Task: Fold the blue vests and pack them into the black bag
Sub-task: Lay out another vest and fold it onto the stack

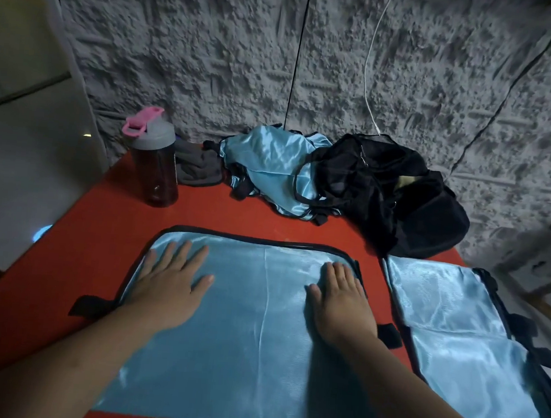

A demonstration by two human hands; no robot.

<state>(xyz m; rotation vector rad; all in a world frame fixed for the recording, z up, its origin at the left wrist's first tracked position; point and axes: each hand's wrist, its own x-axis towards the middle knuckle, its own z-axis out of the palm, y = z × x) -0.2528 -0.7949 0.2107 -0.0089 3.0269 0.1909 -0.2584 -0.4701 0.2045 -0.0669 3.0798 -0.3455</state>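
A light blue satin vest with black trim point(252, 322) lies spread flat on the red table in front of me. My left hand point(169, 283) presses flat on its left part, fingers straight. Flat on its right part, near the far right corner, rests my right hand point(339, 299). A second blue vest point(461, 348) lies flat at the right edge of the table. A crumpled heap of blue vests point(271, 165) sits at the back. To the right of the heap, the black bag point(400, 192) slumps against the wall.
A dark bottle with a grey lid and pink cap point(154, 159) stands at the back left of the red table point(107, 228). A grey cloth point(198, 168) lies beside it. Black and white cables hang down the rough grey wall. Floor lies left and right of the table.
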